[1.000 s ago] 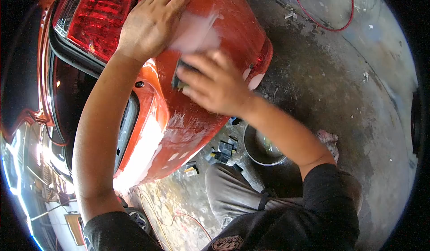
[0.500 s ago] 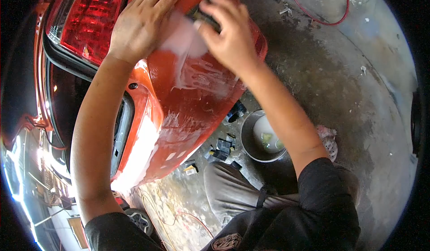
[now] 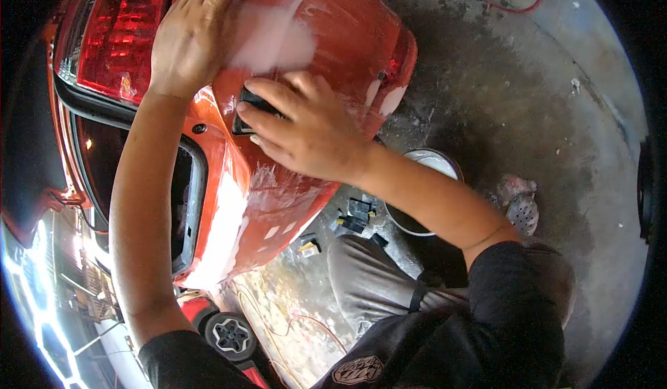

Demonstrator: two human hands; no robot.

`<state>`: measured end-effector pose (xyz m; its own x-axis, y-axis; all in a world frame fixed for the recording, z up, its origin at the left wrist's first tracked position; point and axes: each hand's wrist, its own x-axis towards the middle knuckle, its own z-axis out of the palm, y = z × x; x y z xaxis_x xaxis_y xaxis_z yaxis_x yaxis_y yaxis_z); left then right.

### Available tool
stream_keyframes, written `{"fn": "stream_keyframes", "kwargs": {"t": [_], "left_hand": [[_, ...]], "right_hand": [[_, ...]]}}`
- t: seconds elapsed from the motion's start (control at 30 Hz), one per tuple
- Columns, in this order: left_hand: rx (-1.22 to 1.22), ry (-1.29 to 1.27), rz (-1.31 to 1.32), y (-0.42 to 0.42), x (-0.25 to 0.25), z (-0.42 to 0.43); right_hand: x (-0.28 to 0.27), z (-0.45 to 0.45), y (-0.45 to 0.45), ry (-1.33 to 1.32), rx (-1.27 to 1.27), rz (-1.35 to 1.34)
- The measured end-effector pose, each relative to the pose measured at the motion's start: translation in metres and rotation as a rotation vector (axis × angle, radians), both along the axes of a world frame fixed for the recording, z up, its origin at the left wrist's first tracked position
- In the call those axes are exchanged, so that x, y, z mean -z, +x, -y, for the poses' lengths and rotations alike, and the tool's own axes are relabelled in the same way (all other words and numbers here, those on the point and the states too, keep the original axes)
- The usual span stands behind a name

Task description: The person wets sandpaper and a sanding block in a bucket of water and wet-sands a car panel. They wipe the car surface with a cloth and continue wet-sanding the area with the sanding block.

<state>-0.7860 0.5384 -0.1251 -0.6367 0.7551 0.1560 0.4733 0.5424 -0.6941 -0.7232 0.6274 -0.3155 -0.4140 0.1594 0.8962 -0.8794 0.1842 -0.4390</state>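
Note:
My left hand (image 3: 189,38) lies flat on the orange-red bumper (image 3: 347,21), beside the red tail light (image 3: 119,31), its fingers stretched upward. A pale smoothed patch (image 3: 278,38) shows just right of it. My right hand (image 3: 306,128) presses a dark sanding block (image 3: 258,108) against the bumper below that patch, with its fingers over the block. Part of the block is hidden under the palm. Whitish scuffs mark the paint beneath my right hand.
A metal bowl (image 3: 434,158) stands on the floor behind my right forearm. Small dark blocks (image 3: 358,210) lie near my knee. A perforated whitish object (image 3: 522,214) is farther right. A red hose (image 3: 511,7) curves at the top; a wheel (image 3: 231,335) shows below.
My right hand has moved down and left with the block from the upper bumper, having swept up before that. My left hand has shifted slightly left in view and stays on the bumper.

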Motion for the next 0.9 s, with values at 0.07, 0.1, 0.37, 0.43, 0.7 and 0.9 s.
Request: {"fn": "stream_keyframes", "kwargs": {"t": [0.07, 0.1, 0.37, 0.43, 0.7, 0.9], "left_hand": [[0.037, 0.002, -0.010, -0.004, 0.002, 0.003], [0.073, -0.012, -0.025, -0.006, 0.003, 0.007], [-0.064, -0.033, -0.027, 0.004, 0.002, -0.001], [-0.023, -0.032, -0.006, 0.001, 0.002, 0.001], [-0.265, -0.259, 0.063, 0.000, -0.005, -0.011], [-0.440, -0.455, -0.183, 0.000, 0.035, -0.033]], "right_hand": [[0.007, -0.007, -0.031, -0.015, 0.019, -0.068], [0.003, -0.014, -0.056, -0.070, -0.062, 0.061], [0.011, 0.002, 0.008, -0.040, -0.042, 0.047], [0.010, -0.013, -0.038, -0.061, 0.026, 0.065], [0.040, -0.077, -0.093, -0.790, -0.168, 0.445], [0.124, -0.034, -0.034, -1.153, -0.189, 0.926]]}}
